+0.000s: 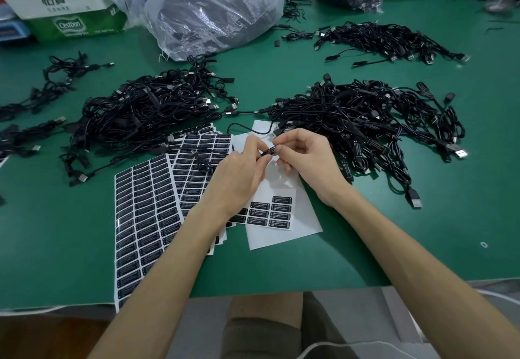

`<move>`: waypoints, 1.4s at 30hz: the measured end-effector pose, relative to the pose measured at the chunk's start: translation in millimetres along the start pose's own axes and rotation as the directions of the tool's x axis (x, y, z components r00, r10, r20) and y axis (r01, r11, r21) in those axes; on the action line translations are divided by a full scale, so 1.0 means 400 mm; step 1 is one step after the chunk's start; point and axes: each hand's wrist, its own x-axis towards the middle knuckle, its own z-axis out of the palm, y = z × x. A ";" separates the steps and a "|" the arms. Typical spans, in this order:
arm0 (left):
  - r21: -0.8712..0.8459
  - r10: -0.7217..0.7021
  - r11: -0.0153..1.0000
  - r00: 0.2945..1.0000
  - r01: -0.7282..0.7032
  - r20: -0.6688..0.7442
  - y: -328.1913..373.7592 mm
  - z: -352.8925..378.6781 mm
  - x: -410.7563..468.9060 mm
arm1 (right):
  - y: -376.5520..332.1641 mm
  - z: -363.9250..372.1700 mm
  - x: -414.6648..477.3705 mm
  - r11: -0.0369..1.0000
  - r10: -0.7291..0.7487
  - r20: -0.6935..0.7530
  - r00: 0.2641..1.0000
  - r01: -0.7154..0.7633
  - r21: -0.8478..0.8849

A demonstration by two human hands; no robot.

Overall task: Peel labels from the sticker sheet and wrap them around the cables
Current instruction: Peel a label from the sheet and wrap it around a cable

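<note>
A black label [269, 151] is being wrapped round a USB cable [277, 132], pinched between the left hand [239, 173] and the right hand [305, 158] just above the nearly spent sticker sheet [281, 237]; firm smoothing of its edge is judged to be needed next
</note>
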 end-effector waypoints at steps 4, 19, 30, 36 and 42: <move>-0.017 -0.009 1.000 1.000 0.009 -0.012 0.001 0.000 0.000 | 0.000 0.001 0.001 1.000 0.004 -0.010 1.000 -0.004 0.003; -0.030 0.008 1.000 0.999 -0.009 -0.034 0.005 0.000 0.000 | -0.004 0.001 -0.002 1.000 0.005 -0.021 1.000 -0.005 0.002; -0.012 0.038 0.999 0.998 -0.039 -0.050 -0.003 0.007 0.001 | -0.006 0.001 -0.003 1.000 -0.001 -0.030 1.000 0.001 -0.019; -0.002 0.049 0.999 0.997 -0.049 -0.058 -0.004 0.008 0.002 | -0.008 0.002 -0.004 0.999 -0.021 -0.037 0.999 0.019 -0.051; -0.017 0.053 0.998 0.996 -0.054 -0.068 -0.006 0.008 0.002 | -0.006 0.003 -0.003 0.997 -0.029 -0.041 0.999 0.026 -0.068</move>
